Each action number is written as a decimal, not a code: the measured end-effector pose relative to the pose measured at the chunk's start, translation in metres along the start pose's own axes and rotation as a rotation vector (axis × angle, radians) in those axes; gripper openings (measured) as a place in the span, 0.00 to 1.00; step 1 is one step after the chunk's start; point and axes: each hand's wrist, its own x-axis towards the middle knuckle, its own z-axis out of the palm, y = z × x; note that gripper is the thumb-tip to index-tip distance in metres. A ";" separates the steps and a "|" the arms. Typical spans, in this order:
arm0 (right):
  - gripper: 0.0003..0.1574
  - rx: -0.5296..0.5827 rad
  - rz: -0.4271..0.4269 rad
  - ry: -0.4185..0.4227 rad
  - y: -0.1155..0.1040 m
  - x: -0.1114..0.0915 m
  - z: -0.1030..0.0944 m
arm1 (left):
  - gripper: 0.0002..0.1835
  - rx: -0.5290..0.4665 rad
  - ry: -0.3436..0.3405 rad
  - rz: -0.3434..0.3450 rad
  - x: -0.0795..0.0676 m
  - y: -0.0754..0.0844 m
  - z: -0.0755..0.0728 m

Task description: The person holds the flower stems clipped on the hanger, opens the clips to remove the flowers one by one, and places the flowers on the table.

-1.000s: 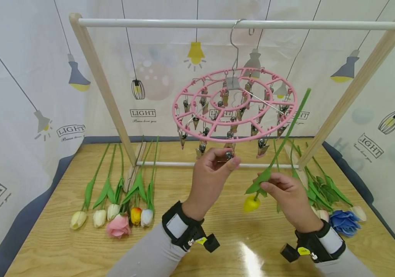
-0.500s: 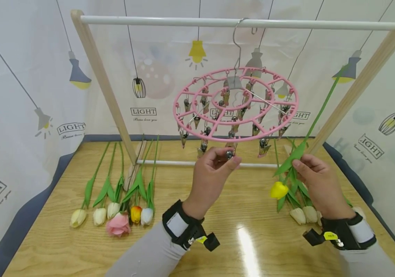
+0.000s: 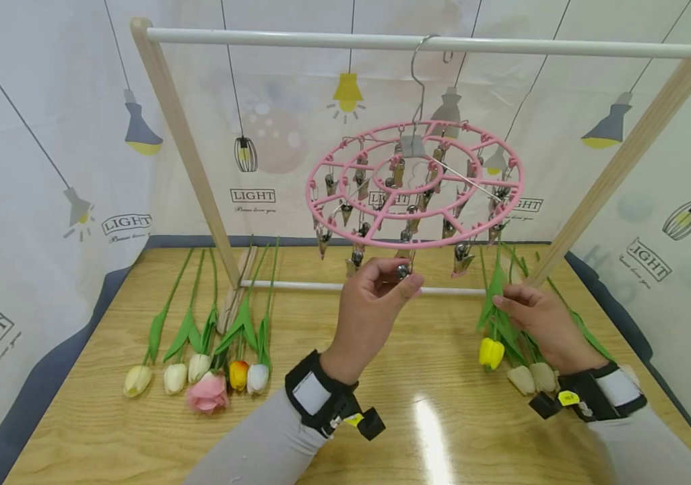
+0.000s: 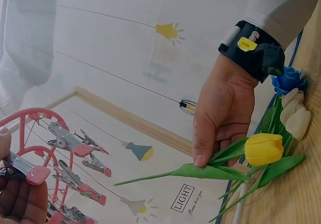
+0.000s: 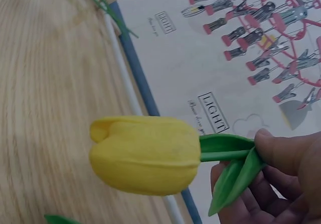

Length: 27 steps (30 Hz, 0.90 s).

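A round pink clip hanger [image 3: 381, 215] hangs by its metal hook from a white rail. My left hand [image 3: 372, 306] pinches one of its metal clips [image 3: 403, 271] at the front. That clip [image 4: 30, 170], with its pink tip, shows at the edge of the left wrist view. To the right, thumb and fingers of my right hand [image 3: 542, 323] pinch an artificial yellow tulip [image 3: 491, 353] by its green leaves and stem. Its bloom [image 5: 145, 154] points down toward the table, stem upward, well apart from the held clip.
White tulips [image 3: 521, 379] lie on the wooden table [image 3: 382, 431] beneath the right hand. A second group of tulips with a pink rose [image 3: 208, 393] lies at left. The rack's wooden posts [image 3: 188, 148] and low white bar [image 3: 297, 285] stand behind the hands.
My right hand has carried the yellow tulip to the right, then slightly back left and lower. Its stem swung from leaning right to more upright. My left hand keeps pinching the clip.
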 end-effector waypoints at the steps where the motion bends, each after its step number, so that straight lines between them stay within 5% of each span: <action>1: 0.36 -0.044 0.007 -0.008 0.002 0.001 0.001 | 0.13 -0.002 0.000 0.002 0.000 -0.003 0.000; 10: 0.40 -0.163 0.063 -0.103 0.016 0.010 0.010 | 0.15 -0.006 -0.009 0.038 0.004 -0.023 -0.002; 24: 0.36 -0.323 0.026 -0.065 0.030 0.012 0.022 | 0.16 0.017 -0.004 0.041 0.004 -0.022 -0.001; 27: 0.34 -0.398 0.007 -0.049 0.032 0.012 0.024 | 0.15 0.021 -0.003 0.030 0.002 -0.009 0.000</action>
